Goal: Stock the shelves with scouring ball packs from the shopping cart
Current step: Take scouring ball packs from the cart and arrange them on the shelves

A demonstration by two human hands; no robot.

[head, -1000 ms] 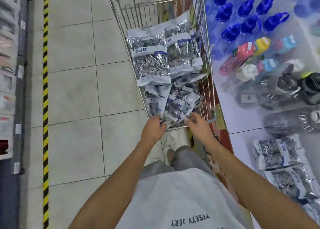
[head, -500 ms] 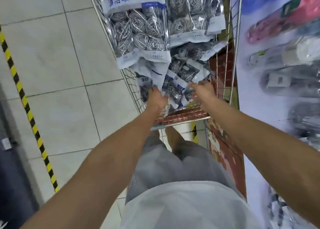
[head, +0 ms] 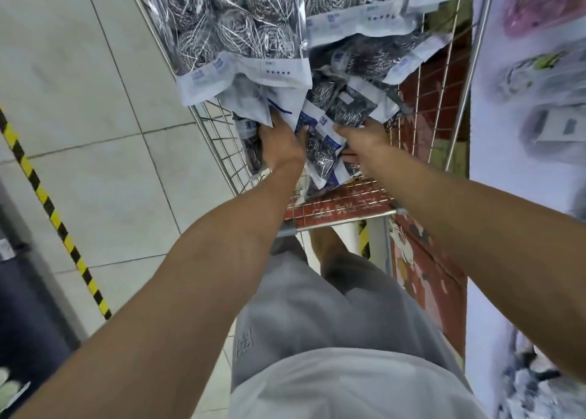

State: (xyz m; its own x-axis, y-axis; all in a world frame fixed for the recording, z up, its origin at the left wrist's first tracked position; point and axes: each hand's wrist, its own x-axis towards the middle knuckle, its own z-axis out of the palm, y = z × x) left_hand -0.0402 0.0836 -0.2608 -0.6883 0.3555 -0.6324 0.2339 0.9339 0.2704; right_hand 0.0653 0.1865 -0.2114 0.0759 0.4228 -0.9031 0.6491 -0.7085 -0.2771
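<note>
The wire shopping cart stands right in front of me, full of scouring ball packs. Large clear packs of steel balls lie on top at its far end. Small packs with white and blue labels are piled at the near end. My left hand reaches into the left of that pile, its fingers curled into the small packs and partly buried. My right hand grips a small dark pack on the right of the pile, thumb on top. Both arms stretch over the cart's near rim.
A white shelf with blurred goods runs along the cart's right side, and more scouring ball packs lie on it at the lower right. Yellow-black tape crosses the tiled floor on the left, beside a dark shelf unit.
My head has leaned in over the cart, so the packs look larger. Both hands went from the cart's near rim down into the pile of small packs.
</note>
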